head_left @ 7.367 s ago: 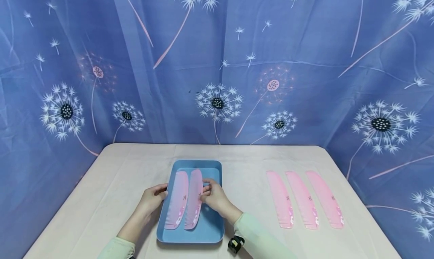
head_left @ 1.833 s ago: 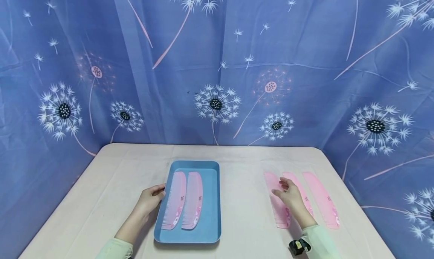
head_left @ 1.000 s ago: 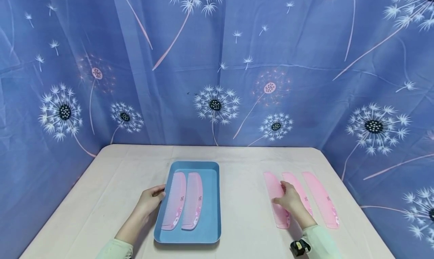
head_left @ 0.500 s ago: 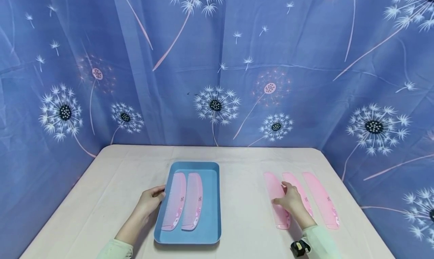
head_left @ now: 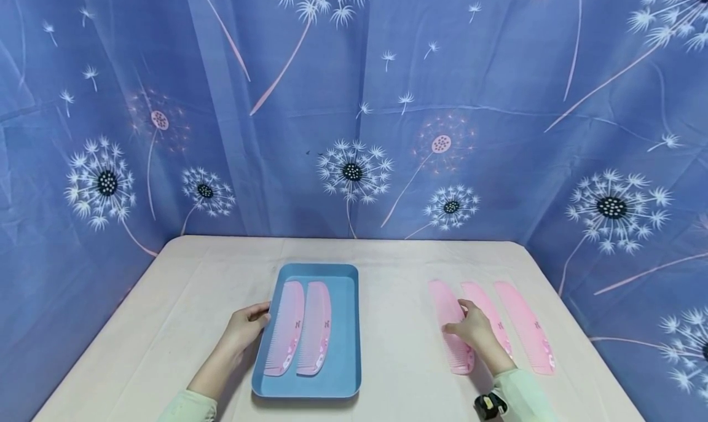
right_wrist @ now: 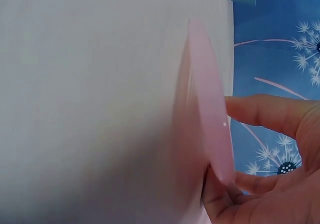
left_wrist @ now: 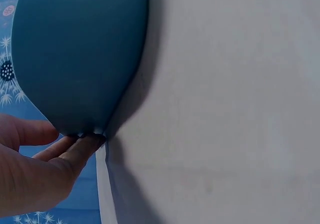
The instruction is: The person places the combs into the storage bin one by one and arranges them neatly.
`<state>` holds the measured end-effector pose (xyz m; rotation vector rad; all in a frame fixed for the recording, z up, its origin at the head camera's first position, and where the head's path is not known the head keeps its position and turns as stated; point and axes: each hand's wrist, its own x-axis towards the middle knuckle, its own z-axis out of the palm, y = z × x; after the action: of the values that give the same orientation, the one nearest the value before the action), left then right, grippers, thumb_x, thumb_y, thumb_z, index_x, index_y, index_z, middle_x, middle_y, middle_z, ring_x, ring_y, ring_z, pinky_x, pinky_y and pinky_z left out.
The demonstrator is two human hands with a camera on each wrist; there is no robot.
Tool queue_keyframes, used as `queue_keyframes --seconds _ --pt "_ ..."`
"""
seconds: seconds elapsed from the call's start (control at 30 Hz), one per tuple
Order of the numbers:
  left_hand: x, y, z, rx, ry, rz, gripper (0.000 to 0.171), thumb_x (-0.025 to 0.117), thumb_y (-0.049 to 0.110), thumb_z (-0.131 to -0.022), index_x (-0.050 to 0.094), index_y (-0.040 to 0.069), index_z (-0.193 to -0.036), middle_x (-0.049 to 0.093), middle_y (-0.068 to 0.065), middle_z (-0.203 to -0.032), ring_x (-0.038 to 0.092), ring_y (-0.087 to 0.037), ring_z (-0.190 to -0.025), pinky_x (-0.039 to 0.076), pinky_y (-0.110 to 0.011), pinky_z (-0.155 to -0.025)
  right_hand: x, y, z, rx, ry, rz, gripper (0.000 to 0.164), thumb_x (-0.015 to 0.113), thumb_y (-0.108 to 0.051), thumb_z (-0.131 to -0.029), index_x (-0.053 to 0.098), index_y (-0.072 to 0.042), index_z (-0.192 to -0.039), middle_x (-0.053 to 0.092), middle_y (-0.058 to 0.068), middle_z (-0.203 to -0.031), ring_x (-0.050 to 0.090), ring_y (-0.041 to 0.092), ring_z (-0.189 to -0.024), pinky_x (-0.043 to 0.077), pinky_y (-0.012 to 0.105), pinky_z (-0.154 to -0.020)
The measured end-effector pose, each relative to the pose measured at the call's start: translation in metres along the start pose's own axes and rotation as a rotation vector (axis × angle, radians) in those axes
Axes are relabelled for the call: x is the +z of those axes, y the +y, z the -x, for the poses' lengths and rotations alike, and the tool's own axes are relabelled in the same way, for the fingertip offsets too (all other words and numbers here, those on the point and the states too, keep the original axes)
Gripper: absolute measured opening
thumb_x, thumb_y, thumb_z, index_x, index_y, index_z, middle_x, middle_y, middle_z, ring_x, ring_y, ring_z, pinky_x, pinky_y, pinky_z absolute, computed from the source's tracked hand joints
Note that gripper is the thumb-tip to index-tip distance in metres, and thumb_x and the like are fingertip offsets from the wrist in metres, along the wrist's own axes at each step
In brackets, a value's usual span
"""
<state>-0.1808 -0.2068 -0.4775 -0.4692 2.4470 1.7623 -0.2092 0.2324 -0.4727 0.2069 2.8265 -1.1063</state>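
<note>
In the head view my left hand (head_left: 244, 327) grips the left rim of a blue tray (head_left: 345, 324), thumb at the rim and fingers at its outer side. The left wrist view shows the fingertips against the tray's outer wall (left_wrist: 85, 49). Inside the tray lie two pink combs, a left one (head_left: 286, 330) and a right one (head_left: 316, 330), side by side. At the right, my right hand (head_left: 477, 333) pinches the nearest pink comb (head_left: 449, 305) between thumb and fingers across its width. That comb (right_wrist: 207, 84) looks slightly tilted in the right wrist view.
Two more pink combs lie right of the held one: a middle comb (head_left: 489, 305), partly behind the right hand, and an outer comb (head_left: 522, 324). A pale cloth covers the table (head_left: 393, 324). Blue dandelion-print curtains (head_left: 276, 164) stand around its back and sides.
My right hand has left the tray's right-hand comb and moved right to the nearest loose comb. Its fingers have closed on that comb, whose far end shifts slightly left. The left hand stays at the tray.
</note>
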Motion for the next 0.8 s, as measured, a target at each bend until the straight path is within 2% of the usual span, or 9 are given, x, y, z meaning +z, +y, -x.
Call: queue_keyframes --seconds 0.1,0.2,0.27,0.4,0.53,0.8 --pt "0.0002 -0.0022 -0.0001 0.001 -0.004 -0.002 0.038 0.045 0.001 -0.097 0.048 -0.01 -0.133 0.046 -0.032 -0.136 0.045 -0.044 -0.126 0.044 -0.05 -0.102 -0.0011 0.0011 0.0006 -0.001 -0.002 -0.014 0.081 0.075 -0.007 -0.071 0.034 0.014 -0.137 0.048 0.043 -0.123 0.052 0.053 -0.11 0.049 0.055 -0.091" --pt "-0.0001 -0.0024 0.0003 0.0 -0.007 -0.001 0.038 0.045 0.002 -0.097 0.048 -0.01 -0.133 0.046 -0.032 -0.136 0.045 -0.044 -0.125 0.044 -0.05 -0.101 -0.0029 0.0025 0.0007 -0.012 -0.003 -0.038 0.077 0.073 -0.005 -0.072 0.035 0.013 -0.137 0.052 0.041 -0.115 0.058 0.046 -0.098 0.054 0.048 -0.082" --pt "-0.0006 -0.001 0.0008 -0.001 -0.008 0.002 0.038 0.045 0.003 -0.098 0.048 -0.01 -0.133 0.046 -0.032 -0.136 0.045 -0.044 -0.126 0.044 -0.051 -0.101 -0.0037 0.0031 0.0004 -0.029 0.006 -0.055 0.072 0.071 -0.004 -0.074 0.037 0.014 -0.135 0.056 0.035 -0.103 0.059 0.036 -0.086 0.055 0.04 -0.071" --pt "-0.001 0.0013 0.0016 0.004 -0.003 0.003 0.038 0.045 0.003 -0.098 0.048 -0.01 -0.133 0.046 -0.032 -0.136 0.046 -0.044 -0.125 0.045 -0.05 -0.101 -0.0044 0.0038 0.0013 -0.063 0.029 -0.11 0.059 0.065 0.002 -0.077 0.044 0.015 -0.131 0.053 0.015 -0.085 0.051 0.021 -0.073 0.046 0.025 -0.056" --pt "-0.0008 -0.0005 0.0012 0.0 -0.001 0.0 0.038 0.046 0.002 -0.098 0.048 -0.01 -0.133 0.046 -0.032 -0.137 0.045 -0.044 -0.126 0.044 -0.05 -0.101 -0.0042 0.0037 0.0021 -0.074 0.025 -0.182 0.052 0.061 0.008 -0.078 0.046 0.016 -0.128 0.054 0.011 -0.083 0.05 0.016 -0.071 0.045 0.02 -0.053" --pt "-0.0011 -0.0022 -0.0006 0.004 -0.015 -0.011 0.038 0.045 0.003 -0.098 0.048 -0.009 -0.134 0.044 -0.032 -0.138 0.042 -0.045 -0.128 0.042 -0.051 -0.103 -0.0015 -0.0002 0.0015 -0.057 0.019 -0.31 0.051 0.058 0.011 -0.081 0.046 0.014 -0.13 0.054 0.01 -0.084 0.052 0.012 -0.07 0.044 0.019 -0.05"
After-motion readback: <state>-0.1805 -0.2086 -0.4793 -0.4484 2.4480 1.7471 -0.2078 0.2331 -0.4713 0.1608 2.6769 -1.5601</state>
